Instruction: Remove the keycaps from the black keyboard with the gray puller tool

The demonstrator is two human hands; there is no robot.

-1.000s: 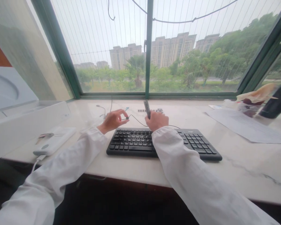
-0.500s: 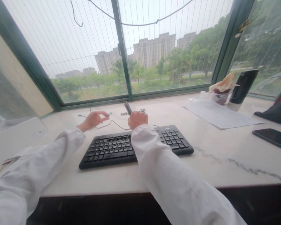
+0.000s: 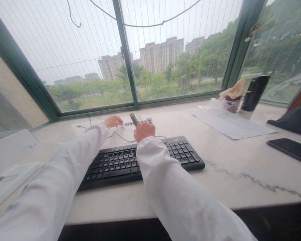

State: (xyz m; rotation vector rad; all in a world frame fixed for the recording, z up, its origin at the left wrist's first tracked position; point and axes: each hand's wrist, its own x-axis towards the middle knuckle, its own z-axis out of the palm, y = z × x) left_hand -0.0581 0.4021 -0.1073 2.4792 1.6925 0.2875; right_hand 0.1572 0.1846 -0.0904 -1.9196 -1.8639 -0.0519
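A black keyboard [image 3: 120,167] lies on the pale counter, with several keycaps gone from its upper rows. My right hand [image 3: 144,131] is wrapped round a dark stick-like handle [image 3: 133,118] that points up and away; its lower end is hidden by the hand. Beyond the keyboard, my left hand [image 3: 113,121] reaches low over the counter, its fingers close together and curled down. Whatever is between them is too small or hidden to make out. Just right of its fingertips, small dark keycaps [image 3: 129,124] stand in rows, partly hidden behind my right hand.
A thin cable [image 3: 120,136] runs behind the keyboard. On the right are a printed sheet [image 3: 233,124], a black cup [image 3: 256,93], a wrapped item [image 3: 233,97] and a phone [image 3: 291,150]. A white box [image 3: 12,147] stands left; the window frame [image 3: 90,113] bounds the back.
My left hand has moved right and lower, up to the end of the keycap rows. My right hand keeps its grip on the handle. The whole view has shifted slightly.
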